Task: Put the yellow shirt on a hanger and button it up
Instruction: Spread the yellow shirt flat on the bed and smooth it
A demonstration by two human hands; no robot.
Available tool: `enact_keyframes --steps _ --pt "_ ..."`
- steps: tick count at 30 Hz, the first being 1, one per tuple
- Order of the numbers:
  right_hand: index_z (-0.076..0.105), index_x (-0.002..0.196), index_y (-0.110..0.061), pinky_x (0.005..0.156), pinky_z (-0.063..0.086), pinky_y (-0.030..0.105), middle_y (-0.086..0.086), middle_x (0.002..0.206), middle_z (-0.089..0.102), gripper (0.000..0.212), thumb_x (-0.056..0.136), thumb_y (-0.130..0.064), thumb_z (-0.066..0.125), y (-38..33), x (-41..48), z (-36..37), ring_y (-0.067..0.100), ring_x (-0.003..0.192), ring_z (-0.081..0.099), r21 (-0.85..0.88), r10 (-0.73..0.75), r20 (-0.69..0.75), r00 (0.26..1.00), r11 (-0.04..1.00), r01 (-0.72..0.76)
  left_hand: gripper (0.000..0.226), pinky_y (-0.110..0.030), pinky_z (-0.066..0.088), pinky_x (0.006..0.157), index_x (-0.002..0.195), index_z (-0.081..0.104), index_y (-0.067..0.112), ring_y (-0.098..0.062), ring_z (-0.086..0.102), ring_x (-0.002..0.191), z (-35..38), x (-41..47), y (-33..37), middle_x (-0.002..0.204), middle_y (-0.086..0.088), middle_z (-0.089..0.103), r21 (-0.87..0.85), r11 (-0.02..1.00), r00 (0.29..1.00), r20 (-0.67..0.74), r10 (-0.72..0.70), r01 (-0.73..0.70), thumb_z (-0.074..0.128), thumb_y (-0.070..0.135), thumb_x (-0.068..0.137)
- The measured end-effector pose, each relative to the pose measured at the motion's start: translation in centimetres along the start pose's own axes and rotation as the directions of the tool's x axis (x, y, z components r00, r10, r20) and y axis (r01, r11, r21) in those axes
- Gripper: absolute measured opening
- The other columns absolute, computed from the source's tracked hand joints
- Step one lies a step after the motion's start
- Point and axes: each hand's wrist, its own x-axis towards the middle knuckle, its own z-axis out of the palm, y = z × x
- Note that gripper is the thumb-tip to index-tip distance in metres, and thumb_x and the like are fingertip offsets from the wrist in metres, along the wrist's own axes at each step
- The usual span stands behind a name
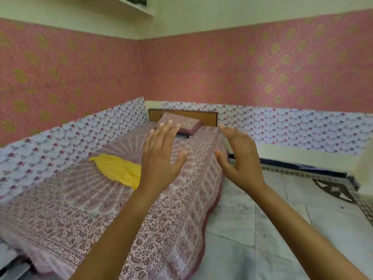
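The yellow shirt [119,169] lies crumpled on the patterned bed [80,203], left of centre. My left hand [161,156] is raised in the air above the bed with its fingers spread, holding nothing; its wrist covers the shirt's right edge. My right hand [238,158] is raised beside it over the bed's right edge, fingers straight, empty. A dark object [182,136], possibly a hanger, peeks out under the pillow [181,123], mostly hidden by my left fingers.
The bed stands in a corner against pink patterned walls, with a wooden headboard [210,118] at the far end. To the right lies a tiled floor [262,229], a low dark-edged ledge [302,168] and a metal rack [343,190].
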Motion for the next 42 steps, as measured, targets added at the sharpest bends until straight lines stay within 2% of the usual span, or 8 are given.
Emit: enact_keyframes --steps 3,8,12,16,24,32,36,42 --pt "0.042 0.135 -0.014 0.104 0.037 0.044 0.004 0.131 0.055 0.053 0.087 -0.036 0.045 4.1 0.1 2.6 0.020 0.122 0.048 0.020 0.033 0.020 0.999 0.999 -0.033 0.058 -0.031 0.005 0.116 0.141 0.032 0.023 -0.013 0.022 0.140 4.3 0.3 -0.8 0.150 0.002 0.032 0.005 0.997 0.996 0.055 -0.072 0.072 0.040 0.043 0.087" --pt "0.046 0.131 -0.012 0.094 0.038 0.031 0.006 0.120 0.062 0.048 0.086 -0.030 0.046 10.8 -0.4 6.5 0.012 0.113 0.047 0.038 0.051 0.054 0.997 0.998 -0.053 0.054 -0.035 0.016 0.116 0.136 0.038 0.021 -0.016 0.035 0.134 12.3 0.3 -1.7 0.141 -0.001 0.045 -0.060 0.983 0.981 0.098 -0.166 0.173 0.049 0.035 0.085" --pt "0.044 0.133 -0.013 0.098 0.038 0.032 0.005 0.126 0.059 0.049 0.088 -0.033 0.042 15.8 0.3 9.9 0.016 0.118 0.049 0.073 0.101 0.146 0.984 0.991 -0.113 0.054 -0.042 0.026 0.113 0.134 0.039 0.022 -0.018 0.039 0.131 17.9 1.2 -2.6 0.139 -0.002 0.048 -0.050 0.967 0.962 0.125 -0.242 0.250 0.048 0.038 0.083" --pt "0.042 0.135 -0.015 0.100 0.036 0.035 0.004 0.128 0.058 0.051 0.089 -0.037 0.040 20.3 1.8 13.6 0.018 0.120 0.051 0.091 0.169 0.216 0.962 0.977 -0.192 0.057 -0.041 0.022 0.114 0.136 0.040 0.020 -0.013 0.033 0.134 22.4 2.9 -4.6 0.143 -0.001 0.044 -0.037 0.950 0.938 0.175 -0.298 0.309 0.046 0.042 0.084" --pt "0.044 0.132 -0.015 0.101 0.035 0.034 0.001 0.132 0.055 0.049 0.088 -0.034 0.041 26.9 6.5 23.4 0.016 0.123 0.049 0.105 0.178 0.342 0.923 0.969 -0.225 0.056 -0.049 0.026 0.113 0.136 0.039 0.024 -0.019 0.034 0.136 30.9 6.3 -13.0 0.145 -0.001 0.041 0.025 0.916 0.888 0.233 -0.395 0.401 0.043 0.045 0.085" --pt "0.044 0.134 -0.016 0.101 0.033 0.033 0.002 0.131 0.056 0.051 0.088 -0.037 0.039 31.4 13.8 34.5 0.018 0.122 0.051 0.078 0.194 0.433 0.881 0.965 -0.251 0.058 -0.039 0.015 0.117 0.137 0.041 0.024 -0.007 0.024 0.136 37.4 11.2 -23.0 0.147 0.002 0.037 0.014 0.875 0.842 0.267 -0.469 0.483 0.038 0.049 0.084" --pt "0.043 0.134 -0.015 0.104 0.031 0.035 0.002 0.134 0.054 0.050 0.088 -0.035 0.041 33.9 18.0 39.8 0.017 0.124 0.049 0.065 0.215 0.462 0.861 0.959 -0.275 0.059 -0.034 0.010 0.116 0.136 0.042 0.022 -0.018 0.029 0.139 40.9 14.7 -28.6 0.147 0.000 0.037 0.083 0.870 0.818 0.308 -0.486 0.486 0.035 0.050 0.084" --pt "0.045 0.133 -0.013 0.106 0.032 0.037 0.003 0.134 0.054 0.050 0.088 -0.035 0.042 37.6 22.4 47.8 0.018 0.124 0.050 0.103 0.186 0.545 0.817 0.953 -0.286 0.055 -0.034 0.013 0.115 0.136 0.041 0.026 -0.019 0.033 0.137 45.3 17.6 -35.7 0.146 -0.001 0.040 0.138 0.840 0.784 0.306 -0.540 0.525 0.042 0.046 0.085"
